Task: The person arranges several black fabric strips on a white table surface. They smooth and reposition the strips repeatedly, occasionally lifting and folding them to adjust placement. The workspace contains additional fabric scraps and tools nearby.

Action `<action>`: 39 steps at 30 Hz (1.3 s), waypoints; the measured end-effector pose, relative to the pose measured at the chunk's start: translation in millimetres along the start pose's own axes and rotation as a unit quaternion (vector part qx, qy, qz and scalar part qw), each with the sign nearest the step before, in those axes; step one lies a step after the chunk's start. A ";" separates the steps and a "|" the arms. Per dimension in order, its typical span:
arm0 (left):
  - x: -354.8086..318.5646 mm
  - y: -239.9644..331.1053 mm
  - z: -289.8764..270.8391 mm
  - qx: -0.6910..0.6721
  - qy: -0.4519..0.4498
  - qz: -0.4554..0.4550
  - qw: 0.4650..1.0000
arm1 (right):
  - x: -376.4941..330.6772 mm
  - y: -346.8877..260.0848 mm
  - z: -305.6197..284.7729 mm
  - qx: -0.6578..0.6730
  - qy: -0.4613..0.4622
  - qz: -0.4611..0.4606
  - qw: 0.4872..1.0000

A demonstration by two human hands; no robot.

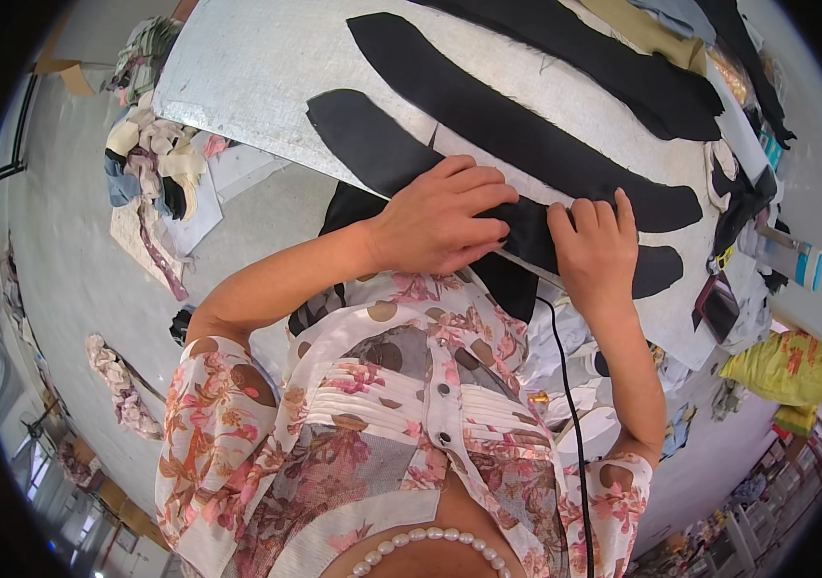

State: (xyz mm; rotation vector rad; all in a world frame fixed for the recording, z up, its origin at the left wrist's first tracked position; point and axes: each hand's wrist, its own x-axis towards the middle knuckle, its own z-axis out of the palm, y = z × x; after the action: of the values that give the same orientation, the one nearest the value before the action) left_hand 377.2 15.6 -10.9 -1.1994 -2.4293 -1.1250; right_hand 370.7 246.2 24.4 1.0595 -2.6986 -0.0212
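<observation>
A curved, collar-shaped black fabric piece (365,144) lies along the near edge of the white table. My left hand (450,217) is closed on its middle, fingers curled down over the cloth. Just to the right, my right hand (596,250) has bent fingers on the same piece, thumb side toward the left hand and one outer finger raised. The piece's right end (657,272) sticks out past that hand. The thumbs are mostly hidden. Beyond both hands lies a longer black fabric strip (517,116), apart from the held piece.
More black fabric (613,72) and a tan cloth (647,34) lie on the far side of the white table (266,77). Fabric scraps (156,159) are heaped at the left. A dark phone-like object (717,306), a yellow bag (782,371) and a black cord (570,405) are at the right.
</observation>
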 end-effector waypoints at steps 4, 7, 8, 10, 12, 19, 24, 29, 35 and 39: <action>0.0 -0.1 -0.4 -0.001 -0.008 -0.004 1.000 | -3.0 -1.5 6.8 0.017 0.002 0.036 0.999; -0.4 -1.6 0.6 -0.003 -0.015 0.001 1.000 | -2.4 -2.5 9.2 0.047 0.030 0.085 0.995; -0.7 -1.3 0.7 -0.001 -0.016 0.000 1.000 | -2.4 -2.6 9.8 0.056 0.043 0.103 0.992; -0.6 -1.1 -0.1 0.002 -0.018 -0.003 1.000 | -3.9 -1.8 10.0 0.076 0.077 0.137 0.985; -0.8 -0.8 0.1 0.000 -0.024 -0.007 1.000 | -9.4 1.3 8.9 0.089 0.095 0.155 0.979; 1.0 -0.4 0.8 0.009 -0.017 -0.008 1.000 | -33.1 2.1 -0.8 0.061 0.097 0.186 0.976; -0.3 -3.3 0.9 0.010 -0.022 -0.010 1.000 | -67.9 32.2 -7.5 0.001 0.145 0.278 0.949; 2.7 -0.8 -2.0 0.014 -0.022 -0.012 1.000 | -107.0 61.1 -19.4 -0.047 0.171 0.402 0.898; 3.2 -0.5 -2.6 0.012 -0.024 -0.012 1.000 | -163.4 116.8 -27.0 -0.149 0.197 0.472 0.846; 4.3 -1.2 -2.7 0.015 -0.028 -0.006 0.999 | -197.9 148.7 -42.5 -0.224 0.195 0.506 0.810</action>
State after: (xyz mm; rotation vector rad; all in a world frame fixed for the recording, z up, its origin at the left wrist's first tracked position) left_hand 373.1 15.8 -7.6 -1.2242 -2.4883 -1.0698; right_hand 421.0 492.0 37.5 -0.5137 -2.3331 -0.2089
